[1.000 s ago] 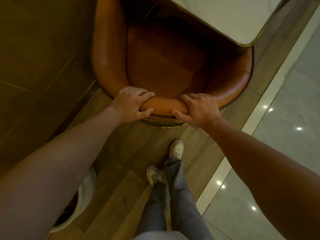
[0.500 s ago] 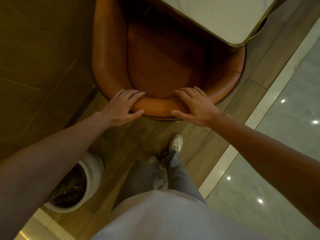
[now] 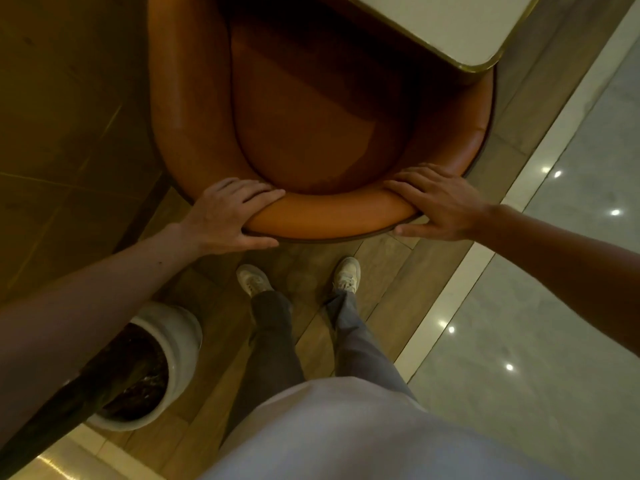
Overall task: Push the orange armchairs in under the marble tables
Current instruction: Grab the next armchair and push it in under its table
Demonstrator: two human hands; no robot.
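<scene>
The orange leather armchair (image 3: 311, 133) stands straight ahead of me, its seat partly under the white marble table (image 3: 450, 22) with a brass edge at the top right. My left hand (image 3: 228, 216) grips the left part of the curved backrest (image 3: 332, 216), fingers over the top and thumb on the outer side. My right hand (image 3: 440, 206) holds the right part of the backrest the same way. The table corner overhangs the chair's right arm.
A wood-panelled wall (image 3: 62, 133) runs close along the chair's left side. A white plant pot (image 3: 180, 337) stands on the floor at my lower left. My feet (image 3: 346, 275) are on wooden planks just behind the chair. Glossy marble flooring (image 3: 554, 306) lies to the right.
Both hands have slid apart along the backrest, from near its middle to its left and right parts. My feet now stand side by side behind the chair.
</scene>
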